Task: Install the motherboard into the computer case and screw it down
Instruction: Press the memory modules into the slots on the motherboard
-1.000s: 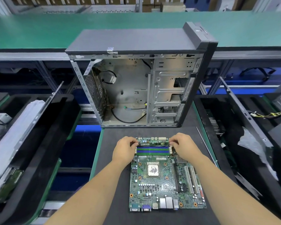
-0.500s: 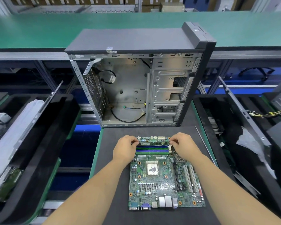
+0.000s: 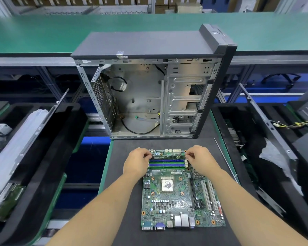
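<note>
We see the motherboard (image 3: 180, 194) lying flat on the dark mat (image 3: 124, 174) in the lower centre of the frame, its port row toward the bottom edge and its blue and green memory slots (image 3: 167, 163) toward the top. Our left hand (image 3: 136, 162) sits at the board's upper left corner, fingers curled down onto the left ends of the slots, and our right hand (image 3: 201, 160) mirrors it at the upper right corner, fingertips pinched at the right ends. Both hands have a narrow, curled grip on the board's far edge; whether they are lifting it or only touching it we cannot tell, since the board looks flat on the mat.

The computer case (image 3: 153, 82) stands upright just above the board in the centre of the frame, its open side facing us, with bare metal inside, a black cable (image 3: 140, 130) looped along its floor and drive bays on the right. Black bins (image 3: 48, 139) flank the mat at the left and right edges, and a green conveyor belt (image 3: 43, 32) runs across the top of the frame.
</note>
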A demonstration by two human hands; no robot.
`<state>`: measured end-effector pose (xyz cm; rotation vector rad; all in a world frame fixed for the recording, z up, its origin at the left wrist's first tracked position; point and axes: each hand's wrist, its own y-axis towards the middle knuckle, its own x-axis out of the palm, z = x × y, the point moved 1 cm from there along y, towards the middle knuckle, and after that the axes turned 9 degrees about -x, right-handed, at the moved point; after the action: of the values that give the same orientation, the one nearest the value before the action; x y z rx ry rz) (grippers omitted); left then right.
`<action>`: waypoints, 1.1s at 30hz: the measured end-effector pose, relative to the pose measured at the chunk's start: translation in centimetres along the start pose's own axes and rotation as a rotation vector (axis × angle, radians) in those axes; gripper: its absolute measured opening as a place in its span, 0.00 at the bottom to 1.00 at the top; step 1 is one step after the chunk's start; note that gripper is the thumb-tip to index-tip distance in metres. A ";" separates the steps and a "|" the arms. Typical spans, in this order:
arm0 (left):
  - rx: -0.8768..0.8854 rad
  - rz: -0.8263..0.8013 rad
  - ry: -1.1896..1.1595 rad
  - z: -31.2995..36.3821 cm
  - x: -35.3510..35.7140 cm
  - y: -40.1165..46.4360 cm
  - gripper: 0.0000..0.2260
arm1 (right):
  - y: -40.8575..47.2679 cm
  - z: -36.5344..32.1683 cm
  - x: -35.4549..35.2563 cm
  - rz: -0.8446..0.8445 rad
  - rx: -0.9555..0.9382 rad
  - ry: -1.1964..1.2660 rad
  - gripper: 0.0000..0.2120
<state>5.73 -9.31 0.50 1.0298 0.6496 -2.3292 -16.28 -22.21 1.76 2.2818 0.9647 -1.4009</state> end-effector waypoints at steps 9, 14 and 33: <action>0.009 -0.010 0.005 -0.3 0.1 0.1 0.06 | -0.2 -0.2 -0.2 0.005 0.001 0.024 0.08; 0.013 -0.007 0.013 -0.1 0.0 0.1 0.06 | -0.2 -0.3 -0.2 0.010 0.000 0.011 0.08; 0.010 0.000 0.054 0.0 0.1 -0.2 0.07 | -0.2 -0.9 -0.3 -0.041 -0.030 -0.078 0.07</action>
<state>5.52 -9.14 0.45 1.1010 0.6598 -2.3136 -15.87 -21.65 2.49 2.1806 1.0067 -1.4700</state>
